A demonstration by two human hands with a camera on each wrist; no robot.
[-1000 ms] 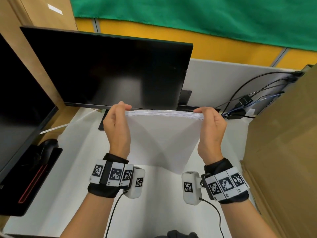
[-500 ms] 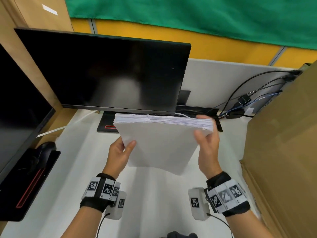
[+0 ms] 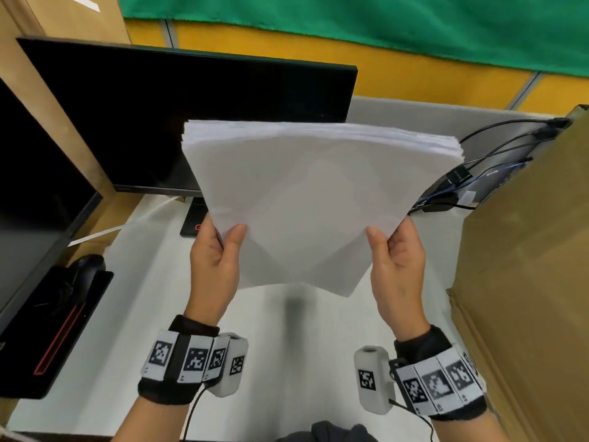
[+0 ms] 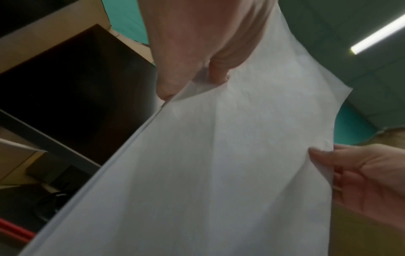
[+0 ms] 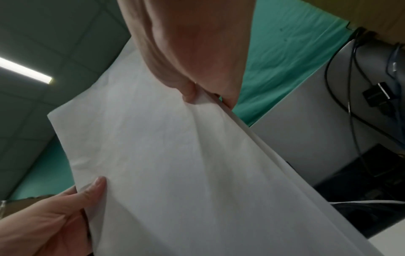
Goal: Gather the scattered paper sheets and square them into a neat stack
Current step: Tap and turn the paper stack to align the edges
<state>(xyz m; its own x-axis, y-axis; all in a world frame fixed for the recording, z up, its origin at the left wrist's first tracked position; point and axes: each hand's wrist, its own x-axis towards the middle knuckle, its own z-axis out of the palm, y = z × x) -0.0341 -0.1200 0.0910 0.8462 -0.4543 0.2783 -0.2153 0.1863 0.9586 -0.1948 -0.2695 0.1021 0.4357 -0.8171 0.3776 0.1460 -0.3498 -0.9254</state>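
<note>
Paper stack (image 3: 306, 199) held above tabletop (image 3: 134, 314).
White, creased; top edges uneven. L hand (image 3: 215, 266) & R hand (image 3: 398, 266) fingers pinch lower sides.

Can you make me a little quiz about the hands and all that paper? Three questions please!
1. True or false: the paper stack is lying flat on the desk.
2. Which hand grips the stack? A) only the left hand B) only the right hand C) both hands
3. Fill in: behind the stack stands a black ____.

Key:
1. False. It is held up in the air, above the desk.
2. C. Each hand pinches a side edge near the lower end, thumb on the near face.
3. monitor
</note>
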